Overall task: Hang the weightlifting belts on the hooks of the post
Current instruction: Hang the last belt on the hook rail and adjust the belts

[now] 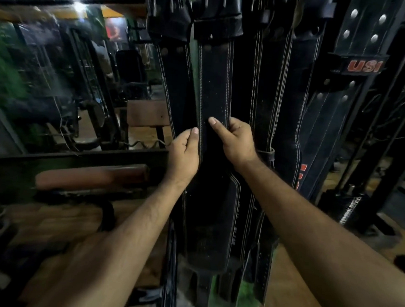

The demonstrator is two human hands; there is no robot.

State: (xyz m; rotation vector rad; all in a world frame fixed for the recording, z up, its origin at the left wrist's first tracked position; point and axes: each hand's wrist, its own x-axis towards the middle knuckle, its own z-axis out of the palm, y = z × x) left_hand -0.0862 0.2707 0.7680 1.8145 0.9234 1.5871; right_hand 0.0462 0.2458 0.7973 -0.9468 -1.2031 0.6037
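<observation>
Both hands on the centre belt (215, 88), its long axis vertical.
We see left hand (184, 153) and right hand (238, 141) pinching opposite edges, equally near.

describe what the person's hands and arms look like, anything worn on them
Both forearms are bare to the frame edge: no sleeves, gloves, watch or rings visible. The left hand and right hand have short, pale nails on the thumbs.
</observation>
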